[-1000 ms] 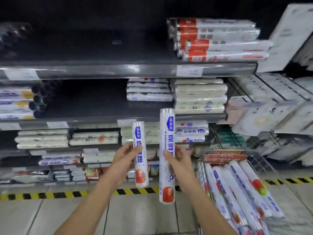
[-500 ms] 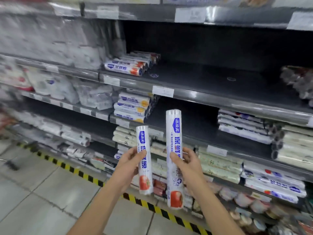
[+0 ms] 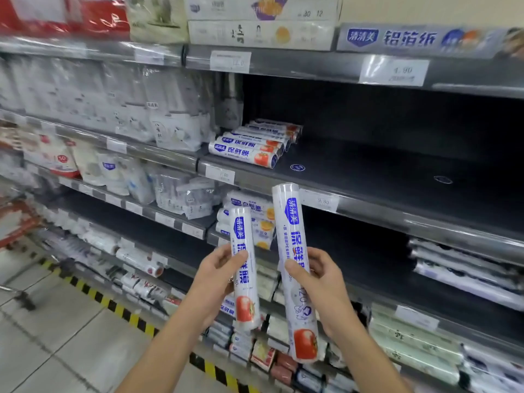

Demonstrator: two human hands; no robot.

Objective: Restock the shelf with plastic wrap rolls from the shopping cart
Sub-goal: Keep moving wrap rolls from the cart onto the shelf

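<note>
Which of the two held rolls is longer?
The longer roll is in the right hand; both its ends extend past the shorter roll in the left hand.

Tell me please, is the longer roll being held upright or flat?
Upright, leaning slightly: the longer roll has its tomato end down, gripped by the right hand.

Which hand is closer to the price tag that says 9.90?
Right. The right hand is almost straight below the 9.90 price tag, gripping the taller roll whose top reaches beside it. The left hand, gripping the shorter roll, is below and further left.
</note>
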